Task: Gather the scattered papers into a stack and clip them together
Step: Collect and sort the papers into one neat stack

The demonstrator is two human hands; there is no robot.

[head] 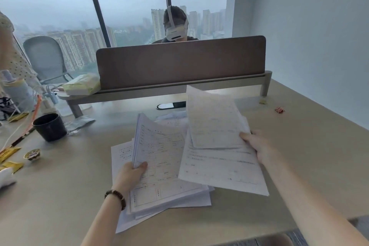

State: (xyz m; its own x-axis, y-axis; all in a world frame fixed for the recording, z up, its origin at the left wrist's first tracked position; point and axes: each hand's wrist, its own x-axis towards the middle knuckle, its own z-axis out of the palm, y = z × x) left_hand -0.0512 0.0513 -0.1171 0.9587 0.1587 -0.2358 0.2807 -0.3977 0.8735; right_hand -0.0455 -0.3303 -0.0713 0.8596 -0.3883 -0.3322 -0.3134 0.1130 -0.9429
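Note:
Several white printed papers lie in a loose pile (171, 195) on the beige desk (60, 185) in front of me. My left hand (130, 173) grips the left edge of a sheaf of forms (159, 150), thumb on top, its far end lifted. My right hand (257, 146) pinches the right edge of two or three sheets (215, 122) and holds them raised above the pile. A small red binder clip (279, 110) lies far right on the desk, apart from both hands.
A brown divider screen (179, 60) on a low shelf crosses the desk's far side, with a person seated behind it. A black cup (50, 127), cables and yellow sachets (12, 166) crowd the left. A small yellow clip (263, 102) lies near the red one.

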